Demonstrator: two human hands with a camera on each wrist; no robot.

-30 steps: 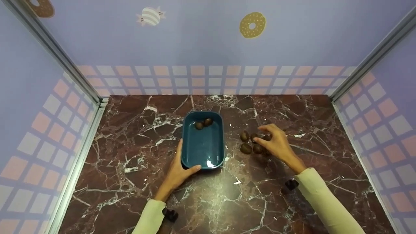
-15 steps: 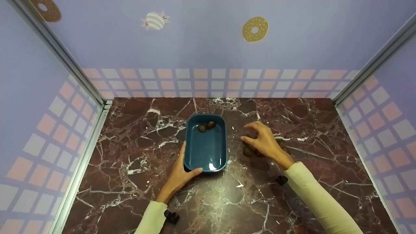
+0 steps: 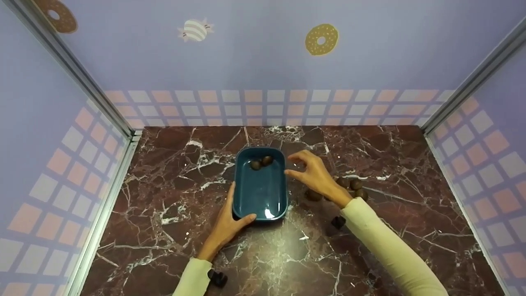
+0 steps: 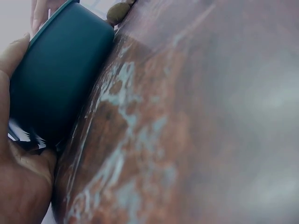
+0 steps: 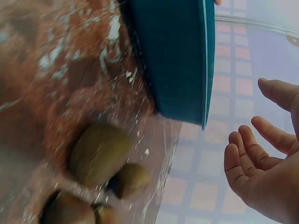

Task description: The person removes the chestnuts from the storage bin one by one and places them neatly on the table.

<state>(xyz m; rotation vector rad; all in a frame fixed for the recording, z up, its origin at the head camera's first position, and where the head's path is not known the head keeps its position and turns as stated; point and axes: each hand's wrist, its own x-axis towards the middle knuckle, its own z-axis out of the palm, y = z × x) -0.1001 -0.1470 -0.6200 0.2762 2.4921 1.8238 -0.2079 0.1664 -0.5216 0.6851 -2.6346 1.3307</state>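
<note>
A teal rectangular dish stands on the marbled table with two small brown kiwis at its far end. My left hand rests against the dish's near left corner, fingers straight along the left side and thumb at the near rim. My right hand is beside the dish's right rim, thumb and forefinger spread apart. In the right wrist view, nothing shows between its thumb and fingers. More kiwis lie on the table to the right, partly hidden under the right hand and wrist.
Patterned lilac walls enclose the table at the back and both sides. Metal rails run along the corners. In the right wrist view, several kiwis lie close together on the marbled table, near the dish wall.
My right hand has moved left from the loose kiwis to the dish's right rim, uncovering kiwis behind it. The left hand stays at the dish's corner. The head view has shifted slightly.
</note>
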